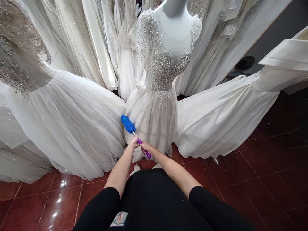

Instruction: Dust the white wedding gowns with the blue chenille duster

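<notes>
A duster (128, 124) with a fluffy blue head, a short metal shaft and a purple handle points up and to the left in front of me. My left hand (135, 141) is closed round the upper part of the handle, near the shaft. Lower down, my right hand (146, 147) grips the same handle, and its rounded purple end sticks out below. Behind the blue head stands a beaded wedding dress (154, 112) on a white mannequin. The head overlaps the left side of its skirt; whether it touches the fabric I cannot tell.
A wide tulle gown (84, 125) spreads on the left, and a plain satin gown (211, 125) on the right. Several white dresses (79, 41) hang behind. Glossy red floor tiles (62, 195) lie below, with a dark round object (244, 63) at the right.
</notes>
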Motion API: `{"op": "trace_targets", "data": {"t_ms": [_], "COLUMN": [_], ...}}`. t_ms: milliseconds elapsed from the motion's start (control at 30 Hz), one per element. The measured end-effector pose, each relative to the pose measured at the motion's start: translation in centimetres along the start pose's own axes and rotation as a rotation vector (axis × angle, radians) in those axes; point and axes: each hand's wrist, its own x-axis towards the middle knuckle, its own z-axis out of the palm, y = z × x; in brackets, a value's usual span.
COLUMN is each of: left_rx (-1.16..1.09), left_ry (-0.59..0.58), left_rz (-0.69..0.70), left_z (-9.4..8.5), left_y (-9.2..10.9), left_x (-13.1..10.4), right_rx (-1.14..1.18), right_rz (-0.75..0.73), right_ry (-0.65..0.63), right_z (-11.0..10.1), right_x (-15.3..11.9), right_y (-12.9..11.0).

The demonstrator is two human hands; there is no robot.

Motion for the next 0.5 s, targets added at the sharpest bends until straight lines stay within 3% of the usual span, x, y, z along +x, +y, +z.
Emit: {"op": "trace_targets", "data": {"t_ms": [133,233,333,500], "left_rx": [-0.061,-0.137,-0.191,-0.187], "left_ry": [-0.013,-0.12,-0.307,-0.473], "left_rz": [-0.014,0.086,0.224,0.275], "left_z": [1.2,4.5,10.3,23.2], "left_y": [-3.4,-4.7,-5.2,-5.9], "left_x": [-1.8,-3.6,-5.0,-4.8], "right_rx": [-0.137,-0.265,-0.491,-0.714], "right_rz": [-0.109,-0.338,-0.579,-0.709], "right_ry": [0.018,0.095,0.209,0.394], "right_z": [-4.2,-9.5,-16.6,-29.6], "right_x": [-2.0,-4.0,-5.9,-8.4], "right_y": [2.8,3.6,3.3,2.2]}}
